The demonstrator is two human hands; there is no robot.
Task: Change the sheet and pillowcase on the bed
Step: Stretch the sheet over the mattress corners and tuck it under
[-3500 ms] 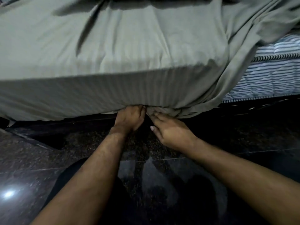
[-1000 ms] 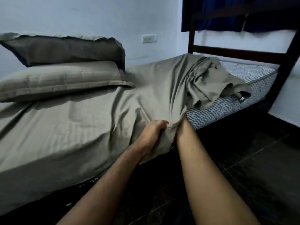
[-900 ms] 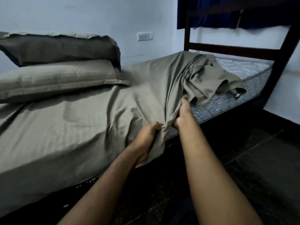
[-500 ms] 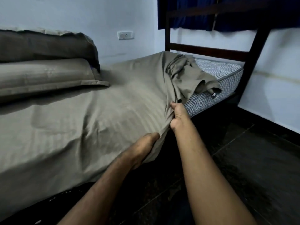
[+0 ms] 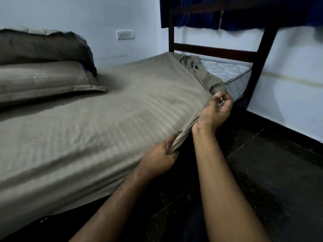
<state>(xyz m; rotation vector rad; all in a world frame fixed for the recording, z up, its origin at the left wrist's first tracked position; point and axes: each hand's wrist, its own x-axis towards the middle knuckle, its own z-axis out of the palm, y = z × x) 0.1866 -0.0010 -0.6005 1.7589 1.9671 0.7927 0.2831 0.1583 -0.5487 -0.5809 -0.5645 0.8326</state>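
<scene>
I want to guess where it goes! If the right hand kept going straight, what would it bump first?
Probably the bunched sheet just past the right hand, then the striped mattress; depth is unclear.

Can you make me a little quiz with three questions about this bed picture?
1. True or false: the grey sheet covers the whole striped mattress.
2. What is the left hand doing? A) pressing flat on a pillow B) gripping the sheet's edge C) hanging free
3. How many pillows are stacked at the left end of the bed?

Key
1. False: the striped mattress is bare at the end by the dark bed frame, where the sheet lies bunched.
2. B; the right hand grips the sheet edge further along.
3. Two: the top pillow lies on the bottom pillow.
</scene>
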